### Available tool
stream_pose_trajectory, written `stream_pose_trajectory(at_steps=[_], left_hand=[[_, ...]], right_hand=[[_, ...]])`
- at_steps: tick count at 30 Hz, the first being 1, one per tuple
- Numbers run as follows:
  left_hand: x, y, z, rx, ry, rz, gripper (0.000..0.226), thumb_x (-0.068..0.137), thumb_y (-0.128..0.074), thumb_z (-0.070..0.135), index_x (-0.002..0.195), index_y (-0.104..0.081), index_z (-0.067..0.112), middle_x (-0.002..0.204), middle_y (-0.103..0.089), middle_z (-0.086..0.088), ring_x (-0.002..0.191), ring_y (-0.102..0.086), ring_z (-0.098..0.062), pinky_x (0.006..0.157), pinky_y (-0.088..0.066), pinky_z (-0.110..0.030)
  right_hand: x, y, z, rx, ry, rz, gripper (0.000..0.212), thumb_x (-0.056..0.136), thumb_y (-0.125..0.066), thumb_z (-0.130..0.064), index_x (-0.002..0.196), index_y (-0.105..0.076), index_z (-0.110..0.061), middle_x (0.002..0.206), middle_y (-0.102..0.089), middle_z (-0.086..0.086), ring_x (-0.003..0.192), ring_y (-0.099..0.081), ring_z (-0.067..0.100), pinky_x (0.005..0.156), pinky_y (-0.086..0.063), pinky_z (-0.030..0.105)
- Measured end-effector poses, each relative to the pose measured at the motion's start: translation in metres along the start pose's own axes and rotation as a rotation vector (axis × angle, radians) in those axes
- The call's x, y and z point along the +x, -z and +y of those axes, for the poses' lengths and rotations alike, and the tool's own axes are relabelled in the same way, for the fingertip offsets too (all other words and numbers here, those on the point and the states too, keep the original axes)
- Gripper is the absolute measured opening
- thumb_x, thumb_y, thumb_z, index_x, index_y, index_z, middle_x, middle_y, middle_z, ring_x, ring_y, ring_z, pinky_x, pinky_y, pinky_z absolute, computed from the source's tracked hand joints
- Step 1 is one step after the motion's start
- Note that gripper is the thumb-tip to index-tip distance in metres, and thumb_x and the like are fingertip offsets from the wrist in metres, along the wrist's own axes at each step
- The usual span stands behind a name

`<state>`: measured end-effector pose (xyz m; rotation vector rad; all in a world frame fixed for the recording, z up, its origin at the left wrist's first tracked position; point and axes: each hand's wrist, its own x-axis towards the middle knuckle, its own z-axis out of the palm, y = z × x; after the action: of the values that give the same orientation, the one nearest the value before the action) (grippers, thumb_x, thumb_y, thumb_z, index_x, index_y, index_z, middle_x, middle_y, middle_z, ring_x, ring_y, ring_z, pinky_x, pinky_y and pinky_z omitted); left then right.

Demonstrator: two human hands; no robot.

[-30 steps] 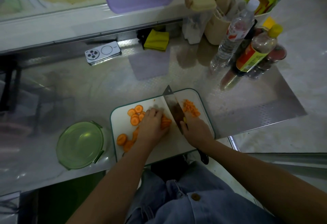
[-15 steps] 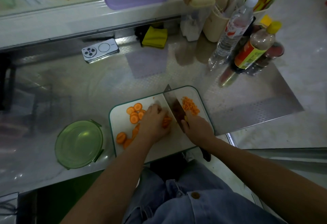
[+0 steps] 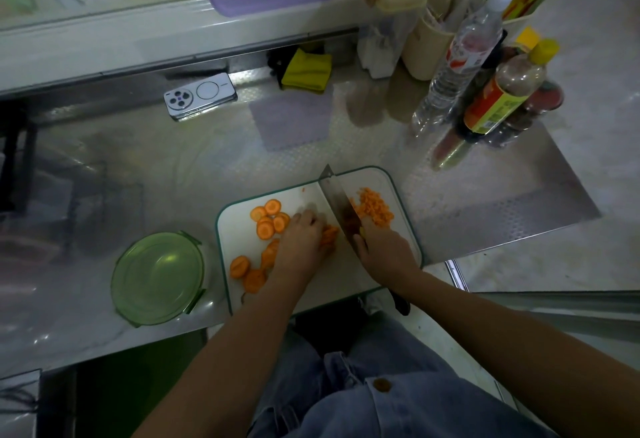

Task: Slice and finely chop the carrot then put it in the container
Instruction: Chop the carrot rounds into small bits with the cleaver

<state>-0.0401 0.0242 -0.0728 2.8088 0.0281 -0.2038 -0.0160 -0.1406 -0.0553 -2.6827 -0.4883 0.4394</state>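
Observation:
A white cutting board (image 3: 311, 292) with a green rim lies on the steel counter. Several orange carrot slices (image 3: 268, 221) sit on its left half. A heap of finely chopped carrot (image 3: 375, 209) lies at its far right. My left hand (image 3: 301, 240) presses curled fingers on a small stack of carrot slices (image 3: 329, 235) in the middle. My right hand (image 3: 384, 250) grips the handle of a cleaver (image 3: 337, 204), whose blade stands edge-down right beside the stack. A round green-lidded container (image 3: 157, 278) stands left of the board.
A phone (image 3: 201, 96) lies at the back of the counter, with a yellow cloth (image 3: 306, 70) to its right. Bottles (image 3: 460, 57) and a sauce bottle (image 3: 504, 95) stand at the back right. The counter's front edge runs just under the board.
The cleaver and both hands stay at the same spot on the board; the blade has shifted only slightly against the stack. The view has drifted a little.

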Motion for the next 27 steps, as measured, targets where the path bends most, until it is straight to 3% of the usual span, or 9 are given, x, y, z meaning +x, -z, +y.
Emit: stream_pose_trajectory(at_steps=[5, 14, 19, 27], left_hand=[[-0.002, -0.007, 0.006, -0.062, 0.065, 0.060, 0.031, 0.086, -0.062, 0.023, 0.111, -0.064, 0.005, 0.113, -0.054, -0.015, 0.104, -0.049, -0.032, 0.088, -0.038, -0.037], [-0.007, -0.010, 0.000, -0.113, 0.044, 0.095, 0.028, 0.081, -0.069, 0.019, 0.105, -0.066, 0.005, 0.107, -0.055, -0.013, 0.097, -0.052, -0.029, 0.080, -0.043, -0.035], [-0.004, -0.016, -0.001, -0.154, 0.063, 0.133, 0.008, 0.074, -0.072, 0.005, 0.081, -0.070, 0.001, 0.090, -0.058, -0.015, 0.083, -0.056, -0.032, 0.069, -0.050, -0.039], [-0.001, -0.015, 0.002, -0.182, 0.055, 0.157, 0.010, 0.069, -0.079, 0.011, 0.073, -0.073, 0.005, 0.083, -0.059, -0.014, 0.078, -0.056, -0.032, 0.064, -0.046, -0.035]], right_hand=[[0.009, 0.007, -0.004, -0.045, 0.051, 0.025, 0.038, 0.100, -0.040, -0.028, 0.133, -0.042, -0.010, 0.094, -0.065, 0.013, 0.081, -0.062, 0.033, 0.061, -0.035, 0.031], [0.002, 0.011, -0.013, -0.062, 0.069, 0.009, 0.038, 0.100, -0.038, -0.028, 0.134, -0.040, -0.012, 0.097, -0.064, 0.012, 0.083, -0.061, 0.030, 0.069, -0.049, 0.038], [0.002, 0.005, -0.018, -0.080, 0.032, -0.033, 0.038, 0.100, -0.037, -0.024, 0.135, -0.038, -0.011, 0.099, -0.064, 0.012, 0.084, -0.062, 0.032, 0.068, -0.047, 0.037], [0.004, -0.007, -0.021, -0.117, 0.015, -0.064, 0.038, 0.100, -0.035, -0.022, 0.136, -0.035, -0.011, 0.095, -0.064, 0.012, 0.081, -0.062, 0.032, 0.065, -0.047, 0.038]])
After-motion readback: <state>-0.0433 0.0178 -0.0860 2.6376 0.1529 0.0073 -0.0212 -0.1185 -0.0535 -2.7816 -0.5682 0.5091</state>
